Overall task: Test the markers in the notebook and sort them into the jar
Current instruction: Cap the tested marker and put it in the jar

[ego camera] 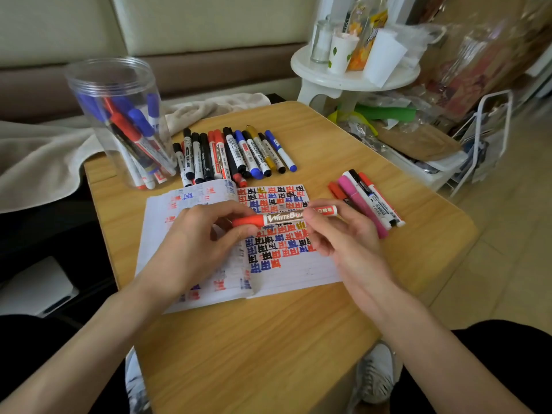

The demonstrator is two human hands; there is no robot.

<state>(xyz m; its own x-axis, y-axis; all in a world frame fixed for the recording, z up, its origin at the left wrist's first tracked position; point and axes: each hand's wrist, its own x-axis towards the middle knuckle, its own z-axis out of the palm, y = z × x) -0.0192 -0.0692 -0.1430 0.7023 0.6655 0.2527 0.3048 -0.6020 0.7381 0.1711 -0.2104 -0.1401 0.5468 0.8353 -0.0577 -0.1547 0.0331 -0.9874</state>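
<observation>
I hold a red whiteboard marker [282, 218] level above the open notebook [277, 273]. My left hand [203, 237] grips its red cap end, and my right hand [337, 234] pinches its white barrel. The notebook's right page is covered with red, blue and black test marks. A clear plastic jar [119, 121] at the table's back left holds several blue and red markers. A row of several markers [236, 152] lies behind the notebook. A smaller group of markers [367, 198], pink, red and white, lies to the notebook's right.
The wooden table [268, 339] has a rounded edge on the right. A beige cloth [44, 156] drapes off the back left. A white stool [352, 76] with cups and bottles stands at the back right, with clutter and bags beside it. My shoes show below the table.
</observation>
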